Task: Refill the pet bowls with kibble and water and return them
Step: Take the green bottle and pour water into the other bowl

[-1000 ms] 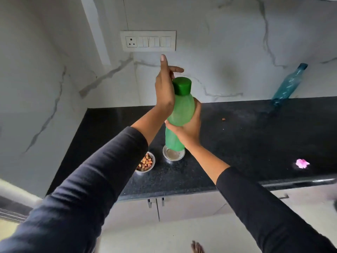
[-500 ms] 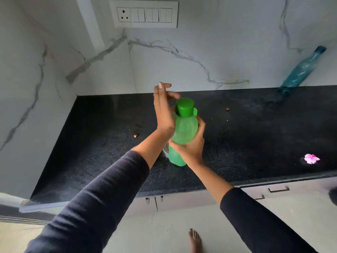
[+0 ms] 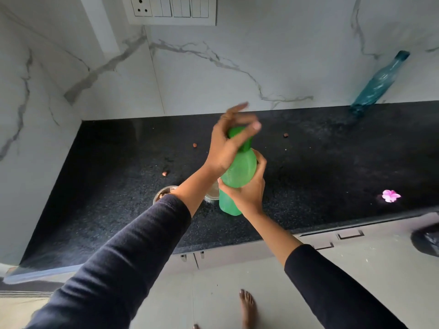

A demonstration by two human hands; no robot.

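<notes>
Gripping the green water bottle round its belly, the right hand holds it upright over the front part of the counter, its base seemingly resting just beside a small steel bowl that the left forearm mostly hides. The left hand sits at the dark green cap, fingers curled about it and blurred, so I would guess it is twisting the cap, though which way I cannot tell. A second steel bowl with brown kibble peeks out left of that forearm, near the front edge, and a few loose kibble pieces lie further back. A teal bottle leans against the wall at the back right corner, and a pink flower lies toward the front right. The green bottle looks like stiff, smooth plastic, fairly light unless full, and likely slippery if wet; the waisted middle, where the right hand already has it, seems the safest hold for tipping. The bowls look light and apt to slide.
</notes>
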